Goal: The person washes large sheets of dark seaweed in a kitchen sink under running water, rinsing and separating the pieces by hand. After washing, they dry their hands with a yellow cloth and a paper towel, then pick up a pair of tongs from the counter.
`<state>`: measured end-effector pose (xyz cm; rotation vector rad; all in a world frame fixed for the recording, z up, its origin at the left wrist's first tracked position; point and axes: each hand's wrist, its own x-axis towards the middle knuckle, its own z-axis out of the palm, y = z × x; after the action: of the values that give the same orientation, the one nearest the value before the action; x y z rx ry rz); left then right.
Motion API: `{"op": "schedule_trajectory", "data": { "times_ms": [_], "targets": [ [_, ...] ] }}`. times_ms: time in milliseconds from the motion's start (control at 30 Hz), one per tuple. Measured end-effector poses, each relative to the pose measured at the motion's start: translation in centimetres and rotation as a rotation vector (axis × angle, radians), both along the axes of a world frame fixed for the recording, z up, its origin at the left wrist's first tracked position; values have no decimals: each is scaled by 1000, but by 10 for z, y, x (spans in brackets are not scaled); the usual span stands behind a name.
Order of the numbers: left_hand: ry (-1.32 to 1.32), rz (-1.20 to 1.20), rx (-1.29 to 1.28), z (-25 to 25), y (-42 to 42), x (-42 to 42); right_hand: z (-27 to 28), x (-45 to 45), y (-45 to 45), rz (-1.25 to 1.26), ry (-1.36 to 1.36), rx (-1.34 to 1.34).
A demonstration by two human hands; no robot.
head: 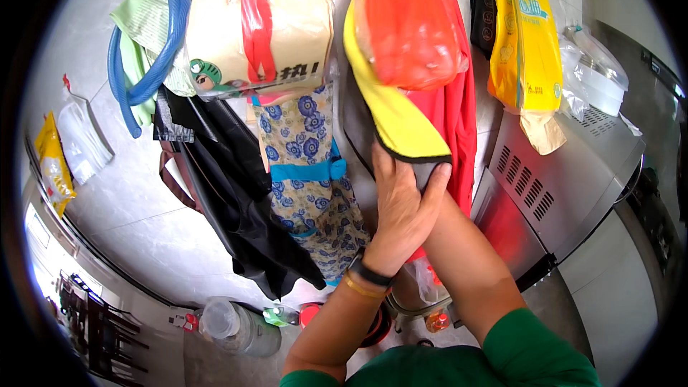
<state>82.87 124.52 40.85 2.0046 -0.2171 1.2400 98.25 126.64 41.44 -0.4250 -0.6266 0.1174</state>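
A plush yellow-and-grey cloth with dark edging hangs in front of me, its yellow face towards me. My left hand, with a dark watch and a yellow band at the wrist, grips the lower edge of this cloth. Its thumb rests at the corner, and a grey part shows beneath the edging. Behind the left hand runs my right forearm; the right hand itself is hidden, so its hold cannot be seen. A red plastic bag hangs over the upper part of the cloth, and red fabric hangs to its right.
Left of the cloth hang a floral apron, black garment, bagged box and blue hose. At right are a yellow package and metal cabinet. A large clear jar stands on the floor.
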Motion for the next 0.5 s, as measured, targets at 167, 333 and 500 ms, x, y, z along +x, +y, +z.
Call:
{"op": "schedule_trajectory", "data": {
  "times_ms": [167, 333, 500],
  "targets": [
    [141, -173, -377, -3, 46, 4, -9, -41, 9, 99, -207, -112],
    [277, -431, -276, 5, 75, -6, -18, -71, -6, -462, -446, -473],
    [140, 190, 449, 51, 74, -55, -10, -64, -15, -21, -31, -358]
  ]
}}
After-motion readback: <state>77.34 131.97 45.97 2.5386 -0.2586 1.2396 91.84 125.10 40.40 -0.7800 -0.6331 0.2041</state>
